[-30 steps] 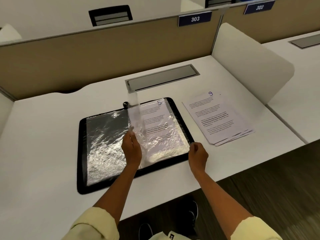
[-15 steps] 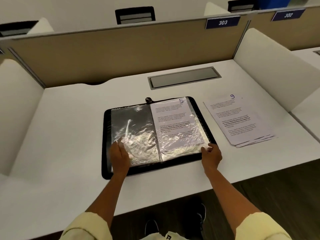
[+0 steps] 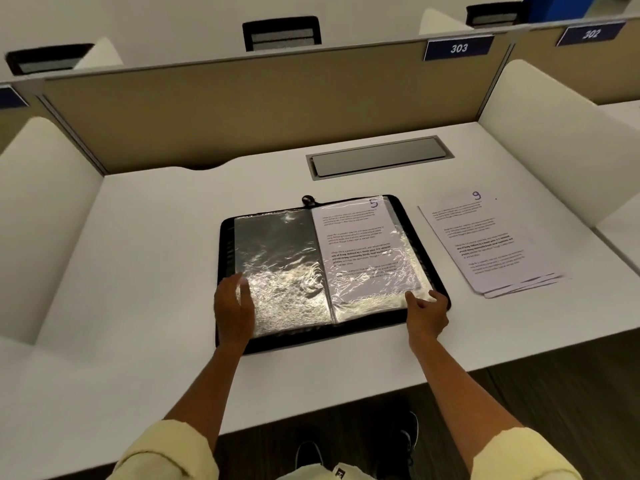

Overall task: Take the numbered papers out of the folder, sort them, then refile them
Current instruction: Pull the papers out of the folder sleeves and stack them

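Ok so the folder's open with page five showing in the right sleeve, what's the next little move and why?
Probably slide the sheet marked 5 out of its plastic sleeve. It is still filed in the open folder, the right hand is at that sleeve's lower corner, and the pulled pile topped by 9 lies beside it.

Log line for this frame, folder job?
stage: removal | folder: open | left hand: on empty sleeve | right hand: at page 5 corner | stack: 9 on top

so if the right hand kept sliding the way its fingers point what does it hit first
The right hand points up and left across the folder, so it would likely first ride onto the plastic sleeve holding the sheet marked 5, which it already touches at the corner.
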`<control>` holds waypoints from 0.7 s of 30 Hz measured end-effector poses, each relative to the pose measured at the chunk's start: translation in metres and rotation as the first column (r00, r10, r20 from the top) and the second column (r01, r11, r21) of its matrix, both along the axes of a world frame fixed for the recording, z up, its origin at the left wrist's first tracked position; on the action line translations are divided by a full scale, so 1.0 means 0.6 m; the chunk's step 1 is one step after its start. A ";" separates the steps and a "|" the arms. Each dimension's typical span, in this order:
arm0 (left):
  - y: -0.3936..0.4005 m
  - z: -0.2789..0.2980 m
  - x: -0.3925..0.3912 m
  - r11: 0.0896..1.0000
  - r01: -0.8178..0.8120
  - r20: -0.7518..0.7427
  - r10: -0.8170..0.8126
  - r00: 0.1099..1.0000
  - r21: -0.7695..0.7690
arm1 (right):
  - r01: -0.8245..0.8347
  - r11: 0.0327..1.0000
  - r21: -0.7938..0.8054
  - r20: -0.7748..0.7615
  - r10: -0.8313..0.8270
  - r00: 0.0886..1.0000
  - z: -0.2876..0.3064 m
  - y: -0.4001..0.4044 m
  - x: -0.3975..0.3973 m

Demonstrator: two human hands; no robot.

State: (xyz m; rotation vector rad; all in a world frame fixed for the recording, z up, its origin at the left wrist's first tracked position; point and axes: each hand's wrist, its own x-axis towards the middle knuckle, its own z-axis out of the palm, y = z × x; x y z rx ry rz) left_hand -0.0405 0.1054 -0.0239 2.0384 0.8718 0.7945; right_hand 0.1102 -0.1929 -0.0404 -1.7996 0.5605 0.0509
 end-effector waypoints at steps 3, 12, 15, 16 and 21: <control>-0.010 -0.011 0.023 0.977 0.175 -0.015 -0.175 0.985 0.122 | 0.007 1.000 -0.004 -0.032 -0.007 0.999 0.007 -0.001 0.000; -0.107 -0.069 0.092 0.850 0.504 -0.142 -0.486 0.862 0.152 | 0.063 0.991 0.120 -0.111 -0.049 0.993 0.011 -0.011 0.006; -0.139 -0.075 0.109 0.805 0.582 -0.155 -0.565 0.811 0.112 | 0.047 0.990 0.130 -0.098 -0.034 0.995 0.008 -0.018 0.005; -0.149 -0.077 0.112 0.796 0.596 -0.160 -0.577 0.801 0.110 | 0.038 0.991 0.128 -0.095 -0.026 0.995 0.009 -0.019 0.004; -0.191 -0.089 0.135 0.707 0.694 -0.233 -0.657 0.717 0.139 | 0.059 0.986 0.158 -0.106 -0.042 0.993 0.020 -0.031 0.004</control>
